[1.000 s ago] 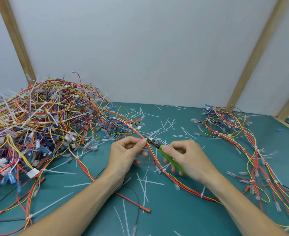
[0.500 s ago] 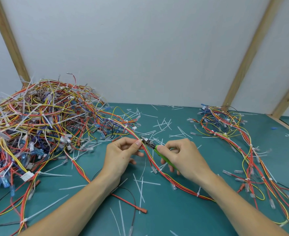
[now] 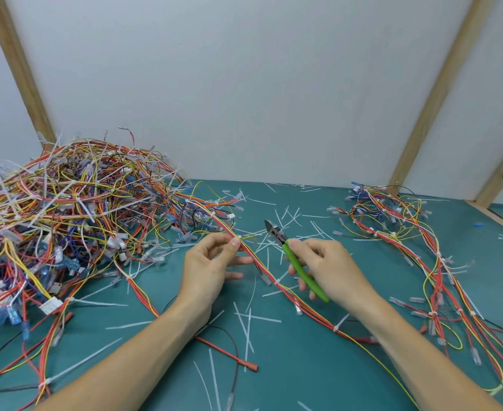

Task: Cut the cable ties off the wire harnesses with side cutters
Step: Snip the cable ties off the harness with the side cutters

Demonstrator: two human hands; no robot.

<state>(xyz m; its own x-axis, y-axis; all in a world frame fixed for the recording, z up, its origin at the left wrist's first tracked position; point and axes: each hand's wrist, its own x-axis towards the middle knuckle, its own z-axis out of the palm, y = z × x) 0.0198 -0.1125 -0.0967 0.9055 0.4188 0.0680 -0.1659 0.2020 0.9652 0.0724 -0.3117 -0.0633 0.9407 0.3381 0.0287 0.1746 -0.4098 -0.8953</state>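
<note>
Much was left: a large tied pile (image 3: 66, 221) lay at the frame's left, while one harness (image 3: 262, 268) was pinched at centre by the left hand (image 3: 211, 262) and green cutters (image 3: 297, 262) were gripped by the right hand (image 3: 330, 268).

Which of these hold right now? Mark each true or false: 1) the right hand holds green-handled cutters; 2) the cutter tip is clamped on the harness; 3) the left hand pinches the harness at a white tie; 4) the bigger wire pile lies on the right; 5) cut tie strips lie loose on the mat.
1) True: the right hand grips the side cutters by the green handles.
2) False: the cutter tip stands clear of the harness, pointing up and away, touching no wire.
3) True: the left hand pinches the harness at a white cable tie.
4) False: the big wire pile lies on the left; the smaller bundle is on the right.
5) True: loose tie strips are scattered over the green mat.
</note>
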